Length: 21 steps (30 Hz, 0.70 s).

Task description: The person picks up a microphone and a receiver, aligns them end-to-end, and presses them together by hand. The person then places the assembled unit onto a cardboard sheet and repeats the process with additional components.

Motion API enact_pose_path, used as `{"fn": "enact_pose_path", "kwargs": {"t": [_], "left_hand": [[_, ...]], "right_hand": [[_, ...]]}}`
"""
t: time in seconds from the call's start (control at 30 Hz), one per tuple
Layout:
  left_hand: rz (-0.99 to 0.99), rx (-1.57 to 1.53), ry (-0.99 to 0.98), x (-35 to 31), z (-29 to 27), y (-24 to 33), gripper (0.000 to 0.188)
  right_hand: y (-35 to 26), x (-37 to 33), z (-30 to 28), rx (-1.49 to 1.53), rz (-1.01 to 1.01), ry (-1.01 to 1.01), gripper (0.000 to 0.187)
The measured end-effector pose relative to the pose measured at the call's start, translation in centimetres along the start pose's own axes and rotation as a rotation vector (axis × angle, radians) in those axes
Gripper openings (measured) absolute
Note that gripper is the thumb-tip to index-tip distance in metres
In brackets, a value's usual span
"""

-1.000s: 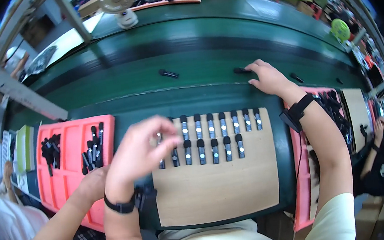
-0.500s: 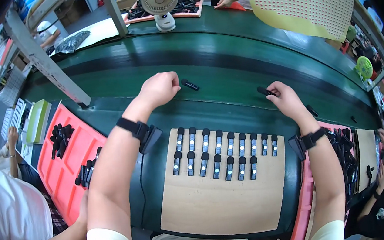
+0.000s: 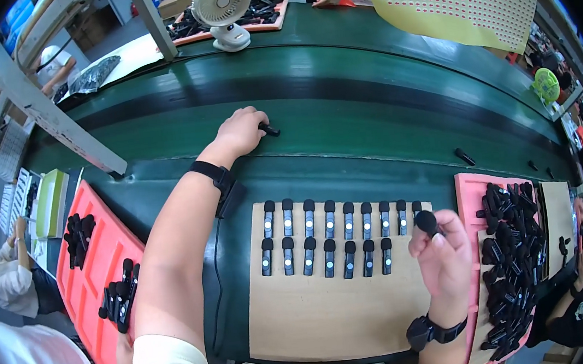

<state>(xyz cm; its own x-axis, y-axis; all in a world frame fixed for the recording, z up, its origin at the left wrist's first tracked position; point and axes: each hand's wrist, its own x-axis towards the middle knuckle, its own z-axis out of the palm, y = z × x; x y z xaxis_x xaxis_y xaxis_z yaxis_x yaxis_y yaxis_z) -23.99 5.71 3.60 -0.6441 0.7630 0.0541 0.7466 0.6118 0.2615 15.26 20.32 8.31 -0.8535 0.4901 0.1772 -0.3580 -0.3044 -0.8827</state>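
Note:
On the green conveyor belt, my left hand (image 3: pixel 240 132) closes its fingers on the end of a small black microphone (image 3: pixel 271 130). My right hand (image 3: pixel 445 254) is raised over the right edge of a brown cardboard sheet (image 3: pixel 319 314), pinching another small microphone whose round black foam tip (image 3: pixel 425 222) faces up. The rest of that microphone is hidden by the fingers. Two rows of clip-on microphones (image 3: pixel 329 257) lie on the sheet, foam tips pointing away from me, each with a pale round spot on its body.
To the right, a pink tray (image 3: pixel 468 256) holds a heap of black microphones (image 3: pixel 509 258). Another pink tray (image 3: pixel 88 274) with several microphones lies left, beside a co-worker. A loose microphone (image 3: pixel 464 157) rests on the belt. A white fan (image 3: pixel 222 8) and metal post (image 3: pixel 57 114) stand beyond.
My right hand has come back from the belt toward the sheet, bringing its microphone, now foam tip up. My left hand has taken hold of the microphone that lay beside it.

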Motion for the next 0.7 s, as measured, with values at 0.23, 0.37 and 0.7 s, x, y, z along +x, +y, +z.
{"fn": "enact_pose_path", "kwargs": {"t": [0.23, 0.37, 0.7], "left_hand": [[-0.167, -0.119, 0.110, -1.5, -0.9, -0.7, 0.022], [-0.206, -0.399, 0.312, -2.8, -0.7, -1.1, 0.023], [-0.172, -1.121, 0.430, -12.7, -2.5, 7.3, 0.023]], "right_hand": [[2.8, -0.7, -0.7, 0.053, 0.141, 0.131, 0.026], [3.8, -1.2, -1.6, 0.192, 0.194, 0.143, 0.025], [3.3, -2.0, -1.0, 0.004, 0.139, 0.129, 0.030]]}}
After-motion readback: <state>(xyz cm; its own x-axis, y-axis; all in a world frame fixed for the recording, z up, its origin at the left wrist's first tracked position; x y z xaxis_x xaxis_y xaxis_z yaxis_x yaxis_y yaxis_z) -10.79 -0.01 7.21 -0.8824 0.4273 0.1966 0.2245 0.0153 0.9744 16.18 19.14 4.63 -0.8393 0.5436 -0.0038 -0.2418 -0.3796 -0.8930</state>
